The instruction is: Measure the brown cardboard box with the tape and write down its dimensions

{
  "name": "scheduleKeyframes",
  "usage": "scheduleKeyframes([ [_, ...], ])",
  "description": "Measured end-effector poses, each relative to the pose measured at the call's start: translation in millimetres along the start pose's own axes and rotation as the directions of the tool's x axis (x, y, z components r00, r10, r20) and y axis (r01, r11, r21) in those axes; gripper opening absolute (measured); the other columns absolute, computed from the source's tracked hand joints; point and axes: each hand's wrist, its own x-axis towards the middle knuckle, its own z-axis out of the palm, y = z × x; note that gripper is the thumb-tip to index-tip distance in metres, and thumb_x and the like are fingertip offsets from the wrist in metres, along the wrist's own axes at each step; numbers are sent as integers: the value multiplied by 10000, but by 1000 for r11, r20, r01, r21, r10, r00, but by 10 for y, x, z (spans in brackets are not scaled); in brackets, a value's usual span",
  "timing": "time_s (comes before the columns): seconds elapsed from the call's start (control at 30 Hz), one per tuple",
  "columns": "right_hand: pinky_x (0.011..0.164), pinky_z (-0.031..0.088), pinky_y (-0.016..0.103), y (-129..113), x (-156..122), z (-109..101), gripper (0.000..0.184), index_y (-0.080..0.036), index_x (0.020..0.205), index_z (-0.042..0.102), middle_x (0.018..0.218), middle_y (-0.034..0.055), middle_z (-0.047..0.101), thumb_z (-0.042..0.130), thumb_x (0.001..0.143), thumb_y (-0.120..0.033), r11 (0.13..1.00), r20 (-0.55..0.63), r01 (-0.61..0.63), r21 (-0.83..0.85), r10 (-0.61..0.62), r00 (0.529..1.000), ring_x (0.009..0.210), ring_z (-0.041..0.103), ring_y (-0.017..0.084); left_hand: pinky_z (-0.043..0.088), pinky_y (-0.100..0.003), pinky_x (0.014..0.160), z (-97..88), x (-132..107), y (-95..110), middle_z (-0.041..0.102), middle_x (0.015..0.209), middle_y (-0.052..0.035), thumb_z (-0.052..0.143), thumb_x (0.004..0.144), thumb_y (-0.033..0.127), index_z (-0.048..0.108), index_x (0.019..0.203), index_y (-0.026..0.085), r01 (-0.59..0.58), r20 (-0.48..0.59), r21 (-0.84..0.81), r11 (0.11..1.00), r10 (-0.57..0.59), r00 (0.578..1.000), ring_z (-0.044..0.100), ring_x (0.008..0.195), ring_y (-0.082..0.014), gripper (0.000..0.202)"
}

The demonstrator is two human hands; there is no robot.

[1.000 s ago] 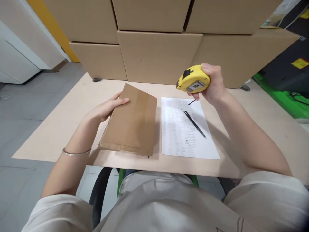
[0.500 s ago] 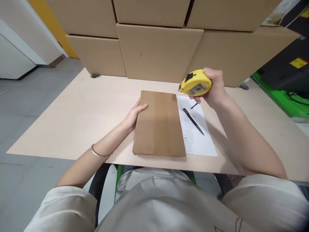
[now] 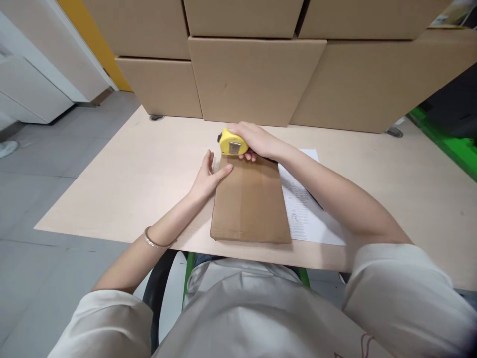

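Note:
A flat brown cardboard package [image 3: 249,204] lies lengthwise on the light wooden table [image 3: 149,174], its near end at the table's front edge. My left hand [image 3: 206,176] rests open against the package's left edge near the far corner, fingers stretched out. My right hand [image 3: 255,140] is closed around a yellow tape measure [image 3: 231,143] and holds it at the package's far left corner. No tape blade shows pulled out.
A printed white sheet [image 3: 305,209] lies right of the package, partly under it and under my right forearm, which hides most of the pen. Large cardboard boxes [image 3: 257,79] are stacked along the table's far side. White cabinets stand at the left.
My right hand carried the tape measure down and left to the package's far corner. The left hand slid up the package's left edge and spread its fingers.

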Motion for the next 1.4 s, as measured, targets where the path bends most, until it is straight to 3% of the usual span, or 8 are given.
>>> scheduleKeyframes([
  [0.17,361,386,272,10,236,137,669,-250,778,559,502,0,567,665,964,-884,993,38,-79,-85,83,996,393,509,138,252,-486,1445,137,-47,52,345,1904,-135,859,915,554,189,1835,308,-91,-27,-79,993,89,996,300,1781,-309,1164],
  [0.3,367,413,274,60,178,45,658,-253,807,559,516,-5,592,748,916,-874,995,45,-95,-14,95,994,381,543,144,242,-489,1449,143,-42,59,362,1894,-129,802,961,505,200,1845,278,-83,20,-99,992,85,996,319,1774,-302,1093],
  [0.4,378,450,273,92,-7,-178,551,-239,845,607,548,12,628,799,961,-742,987,-2,-152,-44,153,988,394,573,160,190,-464,1458,131,-39,61,305,1903,-152,739,1001,404,142,1855,196,-34,12,-60,998,35,999,197,1805,-273,1063],
  [0.53,376,454,280,218,-388,-666,370,-216,847,673,565,32,644,654,1047,-526,975,-134,-205,-86,193,972,392,551,166,166,-444,1461,136,-48,73,327,1891,-141,649,1038,286,152,1854,176,-15,-1,-37,999,15,1000,175,1806,-243,962],
  [0.7,369,444,309,510,-742,-1123,478,-210,777,692,529,57,633,633,931,-659,984,-149,-168,-53,158,976,371,527,175,170,-459,1464,146,-69,90,343,1884,-144,636,1048,250,206,1846,169,-7,-12,-32,999,6,1000,183,1802,-257,910],
  [0.93,317,378,302,751,-715,-999,474,-226,800,670,518,23,613,644,880,-692,990,-168,-126,59,134,977,330,485,163,195,-450,1465,161,-116,145,303,1899,-146,616,1063,246,214,1840,143,23,-32,-36,999,-24,999,166,1803,-256,882],
  [1.2,313,377,306,774,-696,-1010,541,-237,799,638,547,34,623,675,842,-775,989,-158,-126,73,137,978,333,498,163,183,-490,1471,166,-122,144,362,1887,-95,632,1052,256,307,1820,236,33,-50,-39,999,-34,998,180,1802,-258,835],
  [1.4,358,395,299,677,-757,-1023,517,-227,742,658,499,35,589,652,903,-719,987,-163,-162,22,163,973,354,497,164,200,-499,1468,142,-130,98,361,1898,-104,697,1055,346,217,1844,286,7,-38,-82,997,-10,999,200,1805,-274,925],
])
